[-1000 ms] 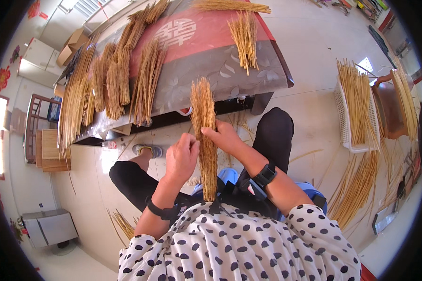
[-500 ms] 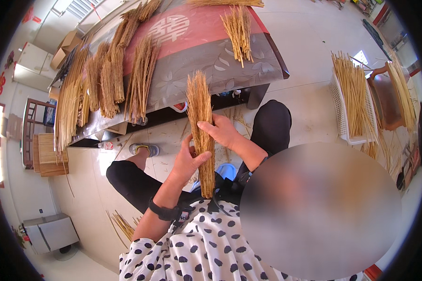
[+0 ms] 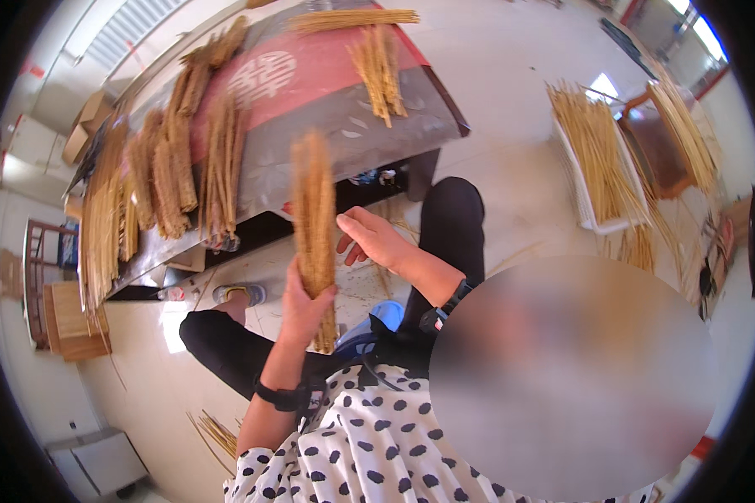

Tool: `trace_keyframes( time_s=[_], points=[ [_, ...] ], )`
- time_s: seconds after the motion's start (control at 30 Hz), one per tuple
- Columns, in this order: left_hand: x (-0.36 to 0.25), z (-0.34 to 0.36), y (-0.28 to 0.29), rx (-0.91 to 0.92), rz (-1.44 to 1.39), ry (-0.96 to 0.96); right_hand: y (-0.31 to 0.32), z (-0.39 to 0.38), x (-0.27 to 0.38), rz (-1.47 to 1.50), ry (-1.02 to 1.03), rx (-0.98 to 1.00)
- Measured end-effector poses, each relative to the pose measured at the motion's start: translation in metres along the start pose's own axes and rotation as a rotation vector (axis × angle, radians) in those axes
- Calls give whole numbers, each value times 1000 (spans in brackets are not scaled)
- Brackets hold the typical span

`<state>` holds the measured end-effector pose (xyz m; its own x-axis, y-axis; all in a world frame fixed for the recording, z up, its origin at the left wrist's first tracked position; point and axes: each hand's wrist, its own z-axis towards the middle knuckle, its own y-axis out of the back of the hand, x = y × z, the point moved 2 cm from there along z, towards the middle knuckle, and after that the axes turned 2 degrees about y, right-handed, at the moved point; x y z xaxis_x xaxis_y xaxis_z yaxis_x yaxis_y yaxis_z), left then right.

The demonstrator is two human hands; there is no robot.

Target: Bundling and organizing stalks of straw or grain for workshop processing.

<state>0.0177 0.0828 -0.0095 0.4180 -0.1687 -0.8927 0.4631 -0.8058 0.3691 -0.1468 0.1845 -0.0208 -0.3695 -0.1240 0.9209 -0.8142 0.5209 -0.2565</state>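
Note:
My left hand is closed around the lower part of an upright, motion-blurred straw bundle, held above my lap. My right hand is just to the bundle's right, fingers apart and slightly curled, holding nothing. Beyond them stands a table with a red and grey patterned top and several straw bundles lying along its left part. A shorter bunch and a crosswise one lie at its far right.
To the right, a white basket of long stalks stands beside a brown wooden chair with more stalks. Loose stalks lie on the floor at lower left. My legs are spread before the table. A blurred oval covers the lower right.
My right hand has let go of the bundle and opened. My left hand grips it, and the bundle has moved left in the picture. The view has shifted, so the table appears further left.

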Motion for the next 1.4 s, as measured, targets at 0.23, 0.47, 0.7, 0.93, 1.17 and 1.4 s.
trace_keyframes(
  time_s=[0.23, 0.47, 0.7, 0.93, 1.17, 1.4],
  points=[
    [30, 1, 28, 80, 389, -107, 37, -76, 13, 83, -85, 77],
    [85, 26, 12, 213, 386, -30, 100, -170, 2, -54, -136, -353],
    [127, 30, -7, 241, 322, -175, 156, -291, -103, -433, -476, -880],
    [127, 31, -2, 220, 374, -63, 157, -372, -174, -1012, -617, -1121],
    [127, 31, 4, 212, 324, -4, 158, -395, -206, -972, -777, -1255],
    [141, 23, 12, 121, 282, 20, 176, -384, -213, -953, -831, -1269]
  ],
)
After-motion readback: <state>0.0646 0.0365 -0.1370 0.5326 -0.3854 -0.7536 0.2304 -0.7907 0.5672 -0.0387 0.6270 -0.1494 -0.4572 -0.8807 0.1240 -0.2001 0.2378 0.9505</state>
